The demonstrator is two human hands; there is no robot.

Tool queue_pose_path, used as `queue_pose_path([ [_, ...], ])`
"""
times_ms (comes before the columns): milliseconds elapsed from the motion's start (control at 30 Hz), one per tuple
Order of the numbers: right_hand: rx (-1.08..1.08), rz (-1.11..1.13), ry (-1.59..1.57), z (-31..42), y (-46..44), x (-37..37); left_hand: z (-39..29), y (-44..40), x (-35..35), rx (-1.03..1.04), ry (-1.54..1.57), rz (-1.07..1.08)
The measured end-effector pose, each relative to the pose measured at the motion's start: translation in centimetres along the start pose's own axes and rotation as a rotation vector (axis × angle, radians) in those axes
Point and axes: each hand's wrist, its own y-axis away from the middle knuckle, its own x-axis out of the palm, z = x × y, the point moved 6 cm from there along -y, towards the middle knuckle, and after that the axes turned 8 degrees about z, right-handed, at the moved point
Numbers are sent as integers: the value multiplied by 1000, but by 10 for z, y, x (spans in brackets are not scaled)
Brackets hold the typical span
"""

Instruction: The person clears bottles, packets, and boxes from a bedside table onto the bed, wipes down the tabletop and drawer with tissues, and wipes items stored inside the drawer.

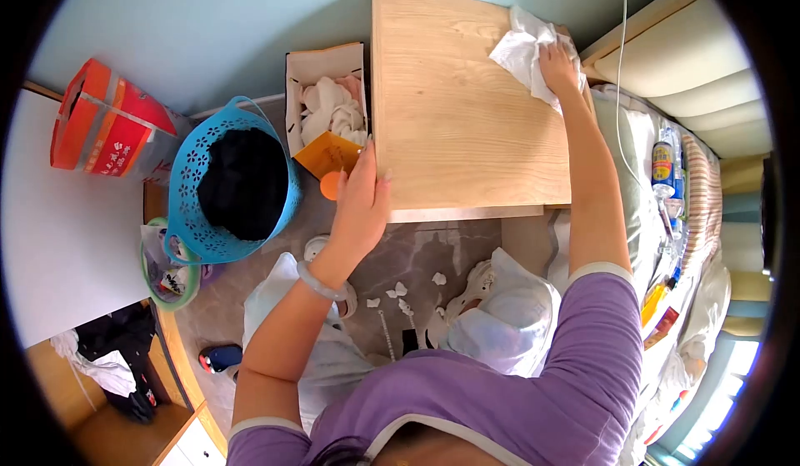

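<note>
The light wooden nightstand (467, 108) stands against the wall in front of me. My right hand (560, 68) presses a crumpled white cloth (523, 49) onto the far right corner of its top, fingers bent over it. At the near left edge, my left hand (360, 195) grips the nightstand, thumb on the top and fingers along the side. A round orange thing (331, 186) shows beside those fingers; whether they touch it I cannot tell. Just left of the nightstand is an open box (325, 54) with pale folded fabric (332, 109) inside.
A blue perforated basket (185, 162) holds dark clothing, with a red package (117, 124) behind it. Crumpled white bits (401, 289) lie on the floor between my feet. On the right are a bed (629, 141), bottles (663, 166) and a hanging white cable (621, 74).
</note>
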Motion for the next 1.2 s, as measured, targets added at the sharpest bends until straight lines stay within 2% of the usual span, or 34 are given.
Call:
queue_pose_path([
  [100,263,79,-32,17,5,5,0,-1,2,9,23,-20],
  [133,228,120,70,37,4,13,0,-1,2,35,18,-30],
  [167,135,178,113,80,21,-2,-1,-1,2,63,15,-36],
  [200,-3,183,17,118,29,-3,-1,0,1,69,9,-19],
  [233,-179,12,90,157,42,3,0,0,-3,77,2,-3],
  [267,-262,142,69,192,49,9,1,0,-6,86,-4,11],
  [333,-527,-61,44,239,102,-2,0,-3,-3,82,-3,32],
  [467,-748,13,-302,203,171,-24,-8,-3,-8,86,27,4],
  [533,-760,56,-275,187,167,-24,-11,0,-8,67,38,-3],
  [567,-763,3,-258,186,156,-20,-10,0,-6,78,88,3],
  [700,-494,-64,-147,192,49,3,-12,-1,-6,128,195,-4],
  [767,-454,-119,-195,196,39,3,-9,0,-6,111,250,7],
  [833,-451,-103,-163,192,54,1,-6,-2,-4,140,286,6],
  [900,-555,-88,-202,174,103,-8,-5,-3,-5,161,295,12],
  [1033,-552,39,-137,133,186,-23,-4,-4,-3,164,241,-35],
  [1067,-549,44,-134,131,190,-24,-8,-1,-6,156,218,-58],
  [1100,-540,40,-117,133,183,-25,-12,0,-6,34,297,4],
  [1167,-477,24,-30,130,134,-6,-9,0,-4,11,239,8],
  [1200,-422,1,-86,137,108,-8,-8,-1,-7,4,200,3],
])
